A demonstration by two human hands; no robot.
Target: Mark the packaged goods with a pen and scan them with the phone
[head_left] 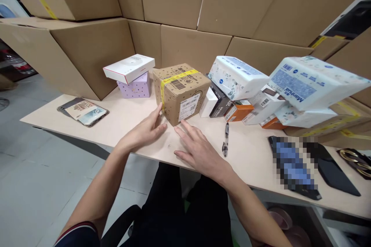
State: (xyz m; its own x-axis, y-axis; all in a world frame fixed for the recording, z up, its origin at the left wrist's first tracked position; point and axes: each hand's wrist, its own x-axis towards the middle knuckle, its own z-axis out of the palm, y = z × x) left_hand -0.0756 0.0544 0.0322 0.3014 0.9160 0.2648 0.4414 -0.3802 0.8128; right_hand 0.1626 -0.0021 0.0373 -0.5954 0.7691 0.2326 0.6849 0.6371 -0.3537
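Observation:
A small brown cardboard parcel (181,92) with yellow tape and a white shipping label stands on the pale table (121,123). My left hand (145,131) lies flat on the table, fingers apart, its fingertips touching the parcel's lower left corner. My right hand (197,148) rests palm down just in front of the parcel, fingers spread, fingertips almost at the label side. Neither hand holds anything.
A white flat box (129,68) sits on a lilac dotted box (135,87) behind left. Booklets (83,111) lie far left. Right of the parcel: small boxes (228,105), tissue packs (307,83), a pen (225,139), dark phones (333,166). Large cartons (188,7) wall the back.

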